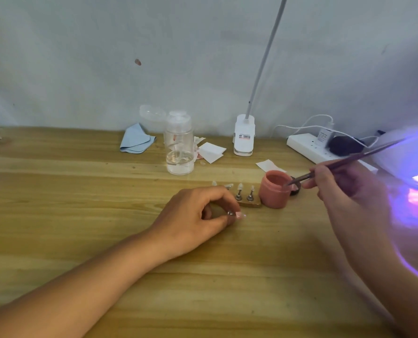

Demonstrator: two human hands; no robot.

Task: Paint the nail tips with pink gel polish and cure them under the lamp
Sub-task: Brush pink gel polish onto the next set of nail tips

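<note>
Nearest you, your left hand (203, 215) pinches one nail tip (238, 215), already pink, by its metal stem, low at the surface (81, 191). Your right hand (334, 184) grips the one brush (364, 154) like a pen, its bristles dipped into the single open jar of pink gel polish (273, 193). The step appears to be loading the brush: take up a small bead, wipe the excess on the jar rim, and hold the tip level so that gel does not pool at its edges. Just behind your left hand, the wooden holder (250, 204) carries four clear tips (239, 187), seemingly unpainted, two partly hidden by your fingers. At right, one curing lamp (410, 154) glows violet. Farther back stand one pump bottle (179, 142), one blue cloth (134, 140), one clip lamp (244, 135) and one power strip (305, 146).
</note>
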